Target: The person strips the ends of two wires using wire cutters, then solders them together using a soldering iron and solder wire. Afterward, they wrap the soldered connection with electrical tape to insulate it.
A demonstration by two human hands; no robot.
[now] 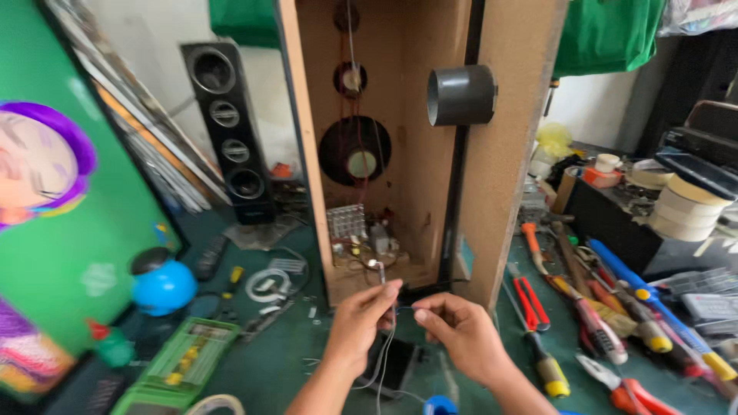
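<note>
i'm sitting in front of the open speaker cabinet, a tall chipboard box standing upright on the green bench. the backs of its drivers and red leads are showing inside, and the circuit board is lying at the bottom. a grey port tube is sticking out of the cabinet's right side panel. a finished black tower speaker is leaning behind, to the left. hand tools are lying spread out on the right: screwdrivers, red-handled pliers, a blue-handled one. a green parts tray is sitting at lower left.

my left hand is pinching a thin white wire, thumb and forefinger closed on it just below the cabinet opening. my right hand is pinched too, fingertips closed on the same wire right beside the left, nearly touching. the wire is running up toward the board and hanging down between my wrists over a small black box.
</note>
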